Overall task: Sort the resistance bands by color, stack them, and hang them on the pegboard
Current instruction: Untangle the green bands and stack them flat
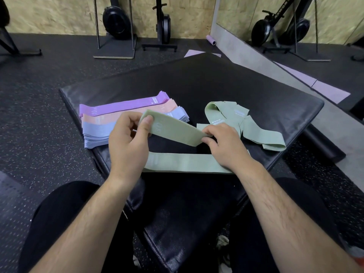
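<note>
My left hand [129, 143] pinches the left end of a green resistance band [175, 131] marked 30, and my right hand [226, 146] pinches its right end, holding it above the black padded mat [197, 85]. Another green band [183, 162] lies flat on the mat below my hands. A loose pile of green bands [248, 123] lies to the right. On the left sit three flat stacks side by side: purple bands [122, 107], peach bands [128, 115] and blue-grey bands [96, 133].
The mat lies on a speckled rubber gym floor [39, 115]. Black equipment stands [116, 46] line the wooden back wall. A purple foam roller [210, 40] lies by a mirror [295, 36] at the right. My black-clad knees frame the mat's near corner.
</note>
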A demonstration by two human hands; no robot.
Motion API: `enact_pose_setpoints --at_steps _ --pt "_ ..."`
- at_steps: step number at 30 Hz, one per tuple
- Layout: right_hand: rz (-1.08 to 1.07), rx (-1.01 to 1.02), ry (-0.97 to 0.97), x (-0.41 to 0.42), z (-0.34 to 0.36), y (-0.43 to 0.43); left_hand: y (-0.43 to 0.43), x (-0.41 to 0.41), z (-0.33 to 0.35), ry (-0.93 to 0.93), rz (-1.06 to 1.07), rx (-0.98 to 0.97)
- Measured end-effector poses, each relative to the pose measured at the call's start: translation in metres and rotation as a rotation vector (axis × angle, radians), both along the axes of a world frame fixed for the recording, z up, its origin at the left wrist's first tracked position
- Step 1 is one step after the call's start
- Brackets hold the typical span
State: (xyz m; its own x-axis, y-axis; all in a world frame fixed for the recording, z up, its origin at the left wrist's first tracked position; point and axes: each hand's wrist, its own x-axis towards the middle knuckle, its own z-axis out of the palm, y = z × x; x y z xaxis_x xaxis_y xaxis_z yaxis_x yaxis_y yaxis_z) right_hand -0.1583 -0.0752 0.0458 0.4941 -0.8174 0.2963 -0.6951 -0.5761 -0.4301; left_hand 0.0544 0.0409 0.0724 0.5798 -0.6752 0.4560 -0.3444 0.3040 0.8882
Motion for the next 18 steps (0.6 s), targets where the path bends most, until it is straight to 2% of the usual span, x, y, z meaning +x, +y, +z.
enact_pose_setpoints --at_steps 7,13,18 --pt "-0.136 -0.218 -0.174 -0.013 0.018 0.001 -0.003 0.012 0.0 0.181 0.036 -0.001" --pt "-0.185 0.054 -0.351 -0.04 0.034 0.013 -0.006 0.025 -0.006 0.255 0.015 0.077" --pt "-0.121 0.206 -0.463 -0.066 0.035 0.017 -0.003 0.033 -0.01 0.259 0.035 0.2"
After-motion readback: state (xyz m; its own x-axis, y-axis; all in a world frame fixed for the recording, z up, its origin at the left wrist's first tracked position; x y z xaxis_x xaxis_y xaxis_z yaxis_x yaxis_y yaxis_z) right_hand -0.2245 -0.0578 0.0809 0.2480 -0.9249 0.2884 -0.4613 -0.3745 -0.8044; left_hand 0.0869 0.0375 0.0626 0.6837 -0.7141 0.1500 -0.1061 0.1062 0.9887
